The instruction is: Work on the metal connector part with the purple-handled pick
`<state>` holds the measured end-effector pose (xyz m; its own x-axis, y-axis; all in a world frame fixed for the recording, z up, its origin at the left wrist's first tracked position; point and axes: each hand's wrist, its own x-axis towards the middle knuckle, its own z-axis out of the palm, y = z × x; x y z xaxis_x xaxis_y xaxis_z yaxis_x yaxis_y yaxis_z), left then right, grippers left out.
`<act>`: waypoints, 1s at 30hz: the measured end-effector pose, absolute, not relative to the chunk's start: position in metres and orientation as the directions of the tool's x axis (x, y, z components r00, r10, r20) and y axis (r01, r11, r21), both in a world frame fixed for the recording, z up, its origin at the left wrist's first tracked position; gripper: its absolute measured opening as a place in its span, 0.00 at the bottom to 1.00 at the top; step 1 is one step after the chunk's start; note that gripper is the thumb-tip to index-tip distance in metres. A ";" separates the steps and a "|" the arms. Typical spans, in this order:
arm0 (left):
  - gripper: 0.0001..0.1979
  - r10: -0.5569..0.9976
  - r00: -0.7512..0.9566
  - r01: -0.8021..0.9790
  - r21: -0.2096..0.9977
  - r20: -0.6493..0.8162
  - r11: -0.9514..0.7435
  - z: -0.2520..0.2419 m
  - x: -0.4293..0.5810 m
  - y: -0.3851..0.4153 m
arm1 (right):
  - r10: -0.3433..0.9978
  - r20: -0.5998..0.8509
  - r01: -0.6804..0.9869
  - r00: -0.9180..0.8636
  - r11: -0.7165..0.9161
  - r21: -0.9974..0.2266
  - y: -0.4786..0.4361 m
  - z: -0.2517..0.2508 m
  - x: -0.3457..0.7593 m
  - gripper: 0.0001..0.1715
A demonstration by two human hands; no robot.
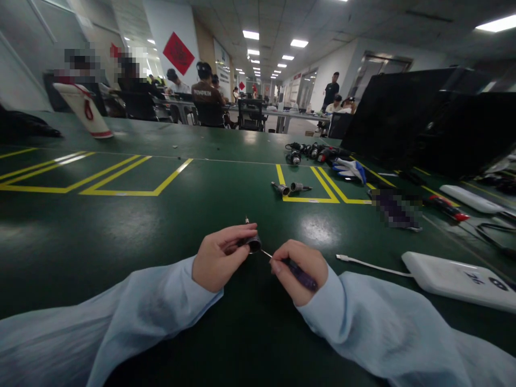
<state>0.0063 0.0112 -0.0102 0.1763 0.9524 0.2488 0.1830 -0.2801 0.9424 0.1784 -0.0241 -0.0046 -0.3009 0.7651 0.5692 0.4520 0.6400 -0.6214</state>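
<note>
My left hand (pixel 223 257) is closed around a small dark metal cylinder (pixel 254 245), its round open end facing right and a thin pin standing up behind my fingers. My right hand (pixel 300 269) grips a screwdriver (pixel 301 275) by its dark purple handle. The thin shaft points left toward the cylinder's opening; whether its tip touches the cylinder I cannot tell. Beyond my hands, two similar metal parts, one on the left (pixel 281 188) and one on the right (pixel 300 187), lie by the yellow tape.
Farther back lie several dark cylindrical parts (pixel 295 157) and a blue and white glove (pixel 350 170). On the right are a white power bank (pixel 459 279) with a cable, a red and black tool (pixel 448 208) and black monitors. A white cup (pixel 86 110) stands far left.
</note>
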 end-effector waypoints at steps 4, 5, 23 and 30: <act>0.14 0.934 0.229 0.254 0.909 0.275 -0.331 -0.009 0.006 0.007 | 0.851 0.459 0.411 -0.255 0.525 -0.745 -0.021 -0.002 0.182 0.07; 0.14 0.928 0.241 0.269 0.899 0.285 -0.346 -0.009 0.006 0.006 | 0.870 0.423 0.393 -0.254 0.493 -0.777 -0.020 -0.001 0.183 0.07; 0.15 0.945 0.204 0.168 0.942 0.256 -0.291 -0.009 0.008 0.003 | 0.895 0.374 0.290 -0.242 0.434 -0.853 -0.016 0.000 0.189 0.07; 0.17 0.974 0.150 0.099 0.977 0.172 -0.188 -0.004 0.010 0.004 | 0.777 0.576 0.371 -0.255 0.629 -0.684 -0.022 0.000 0.189 0.07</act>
<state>0.0098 0.0042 -0.0037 0.1497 0.9736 0.1723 0.0993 -0.1881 0.9771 0.1894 -0.0217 -0.0001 -0.2553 0.7768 0.5757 0.3706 0.6286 -0.6838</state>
